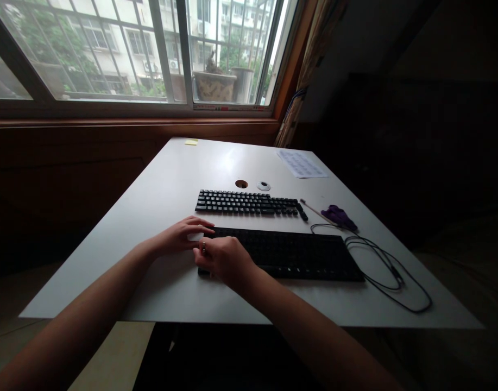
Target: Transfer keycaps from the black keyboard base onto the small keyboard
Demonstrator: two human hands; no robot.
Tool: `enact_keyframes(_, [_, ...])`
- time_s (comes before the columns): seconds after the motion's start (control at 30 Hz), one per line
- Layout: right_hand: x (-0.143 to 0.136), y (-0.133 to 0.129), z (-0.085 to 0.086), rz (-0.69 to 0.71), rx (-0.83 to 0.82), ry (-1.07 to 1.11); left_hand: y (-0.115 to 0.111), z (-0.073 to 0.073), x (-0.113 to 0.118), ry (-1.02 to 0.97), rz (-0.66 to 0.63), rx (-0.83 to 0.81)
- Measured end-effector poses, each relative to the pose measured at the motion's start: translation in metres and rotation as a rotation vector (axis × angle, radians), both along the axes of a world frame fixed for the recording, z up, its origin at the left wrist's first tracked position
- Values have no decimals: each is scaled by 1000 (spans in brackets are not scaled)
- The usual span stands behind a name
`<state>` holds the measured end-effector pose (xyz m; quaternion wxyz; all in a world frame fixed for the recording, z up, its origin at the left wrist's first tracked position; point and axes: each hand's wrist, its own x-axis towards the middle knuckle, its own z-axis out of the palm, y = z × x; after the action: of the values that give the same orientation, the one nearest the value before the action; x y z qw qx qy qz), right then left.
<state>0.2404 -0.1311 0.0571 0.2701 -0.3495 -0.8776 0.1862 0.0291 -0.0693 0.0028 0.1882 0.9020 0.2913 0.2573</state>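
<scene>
A black keyboard base [297,255] lies on the white table, its left end under my hands. My left hand [183,234] rests at its upper left corner, fingers apart and touching the edge. Over the left end, my right hand [226,258] is closed, with a ring on one finger; whatever its fingertips pinch is hidden. Behind the base, loose black keycaps [232,202] stand in keyboard-like rows. Several more keycaps [302,212] sit at the right end of those rows.
The white table [159,179] holds a purple cloth [339,216], a thin stick [314,209], a coiled black cable [411,277], printed paper [301,164] and a yellow note [191,142]. A round hole [241,184] has its cover [264,185] beside it.
</scene>
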Motion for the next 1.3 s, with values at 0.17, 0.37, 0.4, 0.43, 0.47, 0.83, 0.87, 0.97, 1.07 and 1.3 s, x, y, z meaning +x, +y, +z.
enact_keyframes(0.17, [-5, 5, 5, -66, -5, -51, -2, 4, 1, 14, 16, -17])
enact_keyframes(0.37, [17, 5, 0, 8, -475, 159, 0, 0, 0, -4, -5, -3])
enact_keyframes(0.4, [19, 4, -2, 19, -517, 191, 0, -1, 0, -1, -6, 1])
enact_keyframes(0.43, [21, 3, -5, 20, -551, 225, 1, -2, -1, 3, -9, 4])
enact_keyframes(0.47, [22, 2, -7, 13, -584, 264, 1, -3, -1, 4, -9, 7])
enact_keyframes(0.83, [36, 3, -28, -160, -752, 613, -3, 1, 0, 6, 13, -27])
enact_keyframes(0.87, [37, 3, -27, -162, -748, 618, -4, 4, 0, 5, 18, -40])
enact_keyframes(0.97, [38, 6, -28, -178, -738, 633, -11, 17, 0, -22, 25, -84])
enact_keyframes(1.07, [39, 8, -29, -202, -738, 646, -17, 29, 1, -55, -2, -131])
enact_keyframes(1.3, [41, 11, -31, -256, -689, 691, -26, 31, 14, -23, -78, -293])
